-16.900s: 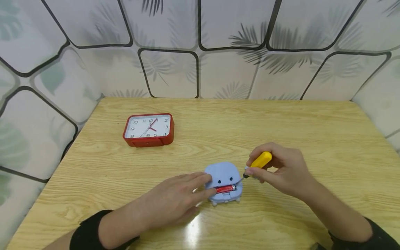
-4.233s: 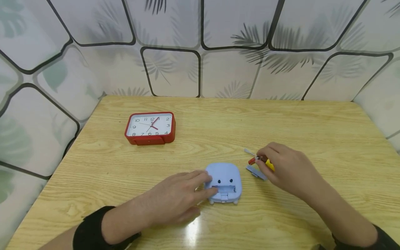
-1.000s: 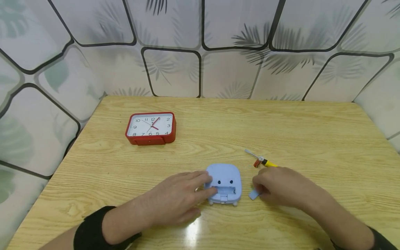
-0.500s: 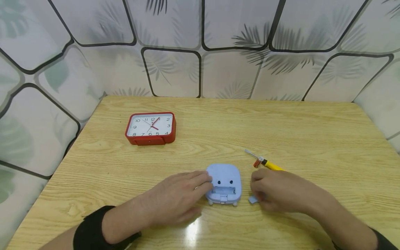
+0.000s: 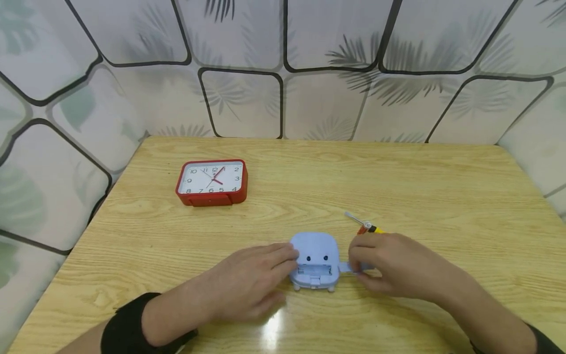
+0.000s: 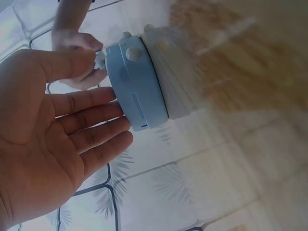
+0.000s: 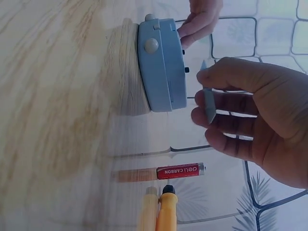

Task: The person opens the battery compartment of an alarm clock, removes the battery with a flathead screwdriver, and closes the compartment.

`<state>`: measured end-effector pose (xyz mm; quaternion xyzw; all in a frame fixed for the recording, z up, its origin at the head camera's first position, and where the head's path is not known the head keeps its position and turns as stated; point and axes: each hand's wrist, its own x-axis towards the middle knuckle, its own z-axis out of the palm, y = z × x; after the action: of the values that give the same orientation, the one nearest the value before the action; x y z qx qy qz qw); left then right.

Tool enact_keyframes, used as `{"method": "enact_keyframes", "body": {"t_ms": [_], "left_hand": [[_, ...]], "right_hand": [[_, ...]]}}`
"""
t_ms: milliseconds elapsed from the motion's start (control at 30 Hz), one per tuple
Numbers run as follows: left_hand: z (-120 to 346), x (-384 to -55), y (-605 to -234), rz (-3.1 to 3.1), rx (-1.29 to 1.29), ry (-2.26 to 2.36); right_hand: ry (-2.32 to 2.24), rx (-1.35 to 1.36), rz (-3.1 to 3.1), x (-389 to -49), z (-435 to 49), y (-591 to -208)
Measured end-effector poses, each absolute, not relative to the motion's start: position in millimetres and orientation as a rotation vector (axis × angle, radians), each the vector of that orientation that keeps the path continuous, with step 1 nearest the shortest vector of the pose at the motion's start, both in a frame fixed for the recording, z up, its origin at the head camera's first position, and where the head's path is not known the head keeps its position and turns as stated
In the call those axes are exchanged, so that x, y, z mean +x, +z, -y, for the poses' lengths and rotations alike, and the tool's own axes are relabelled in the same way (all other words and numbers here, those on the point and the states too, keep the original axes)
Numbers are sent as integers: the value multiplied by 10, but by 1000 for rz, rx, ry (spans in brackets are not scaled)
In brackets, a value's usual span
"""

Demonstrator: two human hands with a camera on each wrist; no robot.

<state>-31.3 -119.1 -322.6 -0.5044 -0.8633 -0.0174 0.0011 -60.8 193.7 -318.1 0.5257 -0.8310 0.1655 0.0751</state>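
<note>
A small light-blue device with a rounded case (image 5: 315,244) lies flat on the table, with two dark knobs, two short feet and an uncovered battery compartment with no battery in it. Against its left side rest the nearly straight fingers of my left hand (image 5: 252,280); the left wrist view shows that palm (image 6: 43,144) open. My right hand (image 5: 398,265) pinches a slim light-blue battery cover (image 5: 345,267) between thumb and fingers, just right of the case. In the right wrist view the cover (image 7: 210,105) is raised off the table.
Behind my right hand stands a red AA battery (image 7: 180,171), beside a yellow-handled screwdriver (image 7: 167,211) lying on the table. A red rectangular clock (image 5: 212,182) sits at the back left. The patterned wall (image 5: 318,105) borders the wooden table's far edge.
The battery came out of the compartment and the screwdriver was laid down earlier. In the last second my right hand has picked up the cover and brought it toward the device.
</note>
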Motion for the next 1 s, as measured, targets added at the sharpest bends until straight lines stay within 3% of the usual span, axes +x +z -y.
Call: {"method": "enact_keyframes", "body": {"t_ms": [267, 1000], "left_hand": [[1206, -309, -3175, 2664, -1658, 45], [1163, -287, -3230, 2664, -1761, -58]], "right_hand": [[676, 1648, 2290, -624, -1876, -3232], [646, 1641, 2251, -560, -1780, -3272]]}}
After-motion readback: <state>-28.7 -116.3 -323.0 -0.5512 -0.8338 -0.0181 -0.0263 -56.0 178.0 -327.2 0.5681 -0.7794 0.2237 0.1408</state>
